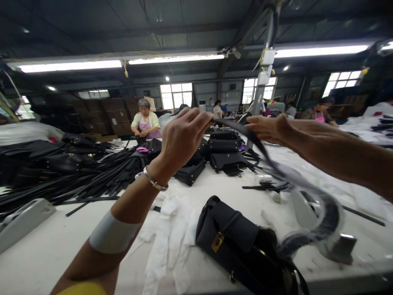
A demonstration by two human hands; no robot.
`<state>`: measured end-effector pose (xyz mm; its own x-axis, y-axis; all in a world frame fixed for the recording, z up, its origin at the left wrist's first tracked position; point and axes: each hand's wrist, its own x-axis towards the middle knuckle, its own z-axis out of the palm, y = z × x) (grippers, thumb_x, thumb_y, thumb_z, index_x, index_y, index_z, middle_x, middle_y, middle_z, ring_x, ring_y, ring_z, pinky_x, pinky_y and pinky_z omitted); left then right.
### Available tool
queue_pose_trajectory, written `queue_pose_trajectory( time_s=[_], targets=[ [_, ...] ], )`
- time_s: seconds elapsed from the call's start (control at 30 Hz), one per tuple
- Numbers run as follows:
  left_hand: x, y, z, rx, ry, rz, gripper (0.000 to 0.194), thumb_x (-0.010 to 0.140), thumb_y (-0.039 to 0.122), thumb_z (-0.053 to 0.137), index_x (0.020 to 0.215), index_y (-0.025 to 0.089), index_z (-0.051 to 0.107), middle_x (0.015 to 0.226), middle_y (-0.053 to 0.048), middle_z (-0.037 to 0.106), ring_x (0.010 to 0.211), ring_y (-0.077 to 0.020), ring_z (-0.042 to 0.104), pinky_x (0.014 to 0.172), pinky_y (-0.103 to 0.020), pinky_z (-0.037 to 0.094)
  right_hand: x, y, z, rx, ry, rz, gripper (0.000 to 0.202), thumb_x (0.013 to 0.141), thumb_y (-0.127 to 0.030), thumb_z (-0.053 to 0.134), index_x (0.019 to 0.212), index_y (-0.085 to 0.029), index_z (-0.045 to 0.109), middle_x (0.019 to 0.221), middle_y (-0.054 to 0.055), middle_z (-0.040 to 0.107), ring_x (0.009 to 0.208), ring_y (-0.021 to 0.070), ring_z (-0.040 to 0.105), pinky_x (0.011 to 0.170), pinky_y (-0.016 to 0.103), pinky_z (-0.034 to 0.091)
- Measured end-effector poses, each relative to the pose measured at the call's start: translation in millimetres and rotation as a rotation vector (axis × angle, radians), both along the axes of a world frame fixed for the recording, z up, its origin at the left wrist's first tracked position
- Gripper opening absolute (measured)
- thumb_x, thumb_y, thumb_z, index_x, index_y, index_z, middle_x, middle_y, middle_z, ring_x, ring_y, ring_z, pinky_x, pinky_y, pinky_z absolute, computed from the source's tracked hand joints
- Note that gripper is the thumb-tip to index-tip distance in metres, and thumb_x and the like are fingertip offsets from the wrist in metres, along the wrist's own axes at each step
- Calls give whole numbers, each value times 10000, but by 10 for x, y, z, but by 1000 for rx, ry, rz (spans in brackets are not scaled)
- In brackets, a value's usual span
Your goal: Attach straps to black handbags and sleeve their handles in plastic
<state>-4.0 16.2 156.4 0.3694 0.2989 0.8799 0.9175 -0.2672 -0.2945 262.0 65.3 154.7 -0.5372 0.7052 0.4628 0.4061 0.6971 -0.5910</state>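
Holding a strap (264, 150) high over the counter (73, 229).
Pinching it between closed fingers of the left hand (184, 129); reaching to it with the right hand (276, 126), fingers nearly straight, but cannot tell if gripped there. Probably raised to keep the upper stretch off the counter, while trailing in a wrapped curve toward the black bag (238, 229), laid near the front edge, clasp (217, 242) up, likely for easy reach.
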Motion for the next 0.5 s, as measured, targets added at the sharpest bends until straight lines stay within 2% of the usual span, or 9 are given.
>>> queue_pose_trajectory(
  time_s=[0.03, 0.1, 0.17, 0.2, 0.27, 0.33, 0.37, 0.43, 0.5],
  targets=[
    [80, 16, 59, -10, -28, -50, 266, 1022, 345, 437, 1077, 208, 658, 973, -40, 667, 1008, -220, 629, 815, -338, 505, -157, -121, 120, -1, 0, 86, 468, 931, -643, 398, 1160, -351, 684, 1248, 39, 682, 1220, 328, 557, 1110, 514, 346],
    [140, 58, 91, -49, -123, -137, 256, 1020, 354, 438, 1115, 226, 638, 1041, -38, 653, 1046, -215, 626, 823, -337, 517, -350, -303, 225, -118, 62, 195, 451, 952, -609, 390, 1122, -305, 678, 1042, 65, 726, 986, 277, 645, 978, 448, 461],
    [89, 119, -53, -91, -274, -203, 274, 1013, 348, 456, 1237, 235, 568, 1159, -57, 634, 1047, -193, 629, 809, -302, 529, -372, -382, 179, -235, 167, 184, 426, 958, -590, 403, 1023, -268, 675, 811, 48, 683, 648, 195, 584, 694, 359, 501],
    [40, 155, -197, -126, -356, -221, 322, 1006, 336, 476, 1308, 229, 510, 1212, -74, 620, 1024, -178, 636, 794, -281, 533, -336, -389, 112, -285, 221, 147, 415, 951, -593, 418, 966, -260, 665, 732, 29, 637, 524, 152, 488, 556, 318, 440],
    [-58, 226, -598, -293, -460, -212, 454, 984, 295, 517, 1408, 188, 393, 1259, -114, 612, 958, -159, 651, 765, -256, 537, -236, -368, -97, -385, 254, 96, 439, 930, -625, 441, 856, -240, 637, 636, -2, 561, 414, 94, 321, 426, 268, 267],
    [-114, 269, -1051, -702, -338, -117, 402, 978, 228, 483, 1370, 139, 453, 1144, -114, 680, 888, -161, 668, 789, -275, 531, -168, -346, -391, -478, 122, 145, 489, 921, -650, 444, 807, -214, 634, 553, -21, 510, 385, 75, 297, 407, 241, 203],
    [-116, 276, -1254, -940, -188, -71, 356, 976, 204, 453, 1321, 145, 521, 1118, -107, 701, 909, -175, 673, 805, -285, 524, -161, -346, -561, -502, -5, 204, 516, 933, -648, 419, 825, -202, 654, 496, -35, 465, 385, 81, 324, 411, 231, 226],
    [-79, 266, -1548, -1145, -26, -86, 253, 897, 202, 560, 1116, 197, 686, 988, -57, 749, 876, -196, 686, 767, -272, 516, -196, -370, -913, -496, -224, 314, 461, 967, -573, 412, 952, -200, 683, 504, -34, 511, 433, 110, 450, 458, 229, 342],
    [-12, 254, -1662, -1223, 67, -100, 231, 835, 181, 597, 1013, 224, 738, 950, -51, 763, 871, -223, 689, 730, -279, 503, -268, -414, -1242, -421, -357, 423, 352, 996, -426, 410, 1095, -210, 670, 674, 5, 660, 562, 143, 590, 589, 256, 456]
  ],
)
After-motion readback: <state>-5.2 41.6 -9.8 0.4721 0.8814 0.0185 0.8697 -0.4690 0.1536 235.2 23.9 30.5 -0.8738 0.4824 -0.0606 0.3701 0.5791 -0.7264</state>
